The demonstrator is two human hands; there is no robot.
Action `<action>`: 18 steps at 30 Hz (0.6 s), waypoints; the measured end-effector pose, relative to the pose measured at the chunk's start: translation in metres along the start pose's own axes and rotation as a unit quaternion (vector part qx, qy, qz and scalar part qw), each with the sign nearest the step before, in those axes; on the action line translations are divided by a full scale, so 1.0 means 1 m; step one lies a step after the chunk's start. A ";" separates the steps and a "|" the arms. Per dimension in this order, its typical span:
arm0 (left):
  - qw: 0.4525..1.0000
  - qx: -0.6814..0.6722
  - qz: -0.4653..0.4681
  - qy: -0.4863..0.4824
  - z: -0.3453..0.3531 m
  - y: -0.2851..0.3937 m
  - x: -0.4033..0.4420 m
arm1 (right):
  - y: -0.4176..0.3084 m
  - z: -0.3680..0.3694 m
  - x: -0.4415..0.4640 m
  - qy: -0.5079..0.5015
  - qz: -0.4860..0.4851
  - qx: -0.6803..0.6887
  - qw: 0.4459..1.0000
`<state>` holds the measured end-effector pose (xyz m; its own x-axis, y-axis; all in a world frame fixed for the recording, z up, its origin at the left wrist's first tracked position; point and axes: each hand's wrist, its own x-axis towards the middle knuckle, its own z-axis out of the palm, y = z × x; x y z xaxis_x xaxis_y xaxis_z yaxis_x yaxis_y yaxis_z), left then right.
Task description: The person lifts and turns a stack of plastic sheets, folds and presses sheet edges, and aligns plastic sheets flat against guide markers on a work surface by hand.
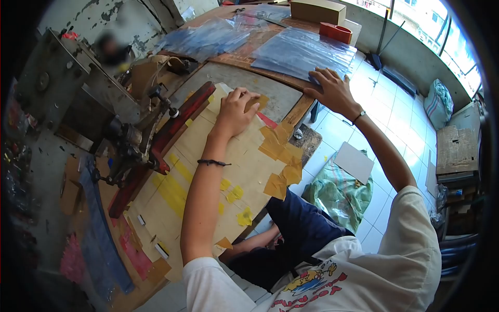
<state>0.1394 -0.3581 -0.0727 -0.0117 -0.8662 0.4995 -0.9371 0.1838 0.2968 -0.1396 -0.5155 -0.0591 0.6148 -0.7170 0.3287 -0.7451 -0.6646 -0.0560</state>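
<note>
My left hand (238, 112) rests on the far end of a tan board (249, 156), fingers bent and thumb apart from them. A piece of brown tape (258, 102) lies right beside the fingertips; no held thing is visible. My right hand (332, 91) reaches farther out, fingers spread over the near right corner of a stack of clear plastic sheets (296, 52). The fingertips seem to touch the stack. Overlapping brown tape pieces (280, 151) line the board's right edge, and yellow tape strips (176, 187) mark its surface.
A machine (127, 138) with a long red bar (135, 182) stands left of the board. More plastic sheets (208, 39), a cardboard box (318, 11) and a red tape dispenser (335, 33) are on the far table. A green sack (338, 182) lies on the tiled floor. A person (114, 54) is at the back left.
</note>
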 end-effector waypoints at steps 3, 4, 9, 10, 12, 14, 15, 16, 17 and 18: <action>1.000 0.002 0.006 0.000 -0.001 0.000 0.001 | 0.000 -0.006 -0.008 0.019 -0.001 -0.006 1.000; 1.000 0.003 0.008 0.005 -0.001 0.001 0.001 | 0.001 -0.009 -0.010 0.021 -0.002 -0.008 1.000; 1.000 0.001 0.006 -0.002 -0.005 0.003 0.003 | 0.017 -0.010 0.000 -0.013 0.038 0.024 0.999; 1.000 -0.002 0.008 -0.003 -0.005 0.003 0.004 | 0.027 0.007 0.008 0.006 0.033 0.020 0.999; 1.000 -0.005 -0.004 -0.015 -0.003 0.005 0.004 | 0.031 0.010 0.011 0.000 0.034 0.002 0.999; 1.000 -0.010 -0.007 -0.024 -0.004 0.007 0.004 | 0.046 0.005 0.015 -0.027 -0.012 0.093 0.995; 1.000 -0.010 -0.010 -0.024 -0.004 0.008 0.005 | 0.045 -0.009 0.017 -0.037 -0.040 0.137 0.989; 1.000 0.004 -0.005 -0.020 -0.004 0.008 0.005 | 0.050 -0.029 0.018 -0.120 -0.015 0.260 0.958; 1.000 0.009 -0.005 -0.018 -0.005 0.009 0.006 | 0.060 -0.028 0.019 -0.099 -0.044 0.328 0.939; 1.000 0.015 -0.006 -0.017 -0.005 0.010 0.006 | 0.069 -0.026 0.021 -0.084 -0.048 0.176 0.980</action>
<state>0.1313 -0.3589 -0.0628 -0.0117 -0.8832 0.4688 -0.9470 0.1603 0.2784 -0.1846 -0.5705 -0.0316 0.7329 -0.6530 0.1907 -0.5653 -0.7405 -0.3634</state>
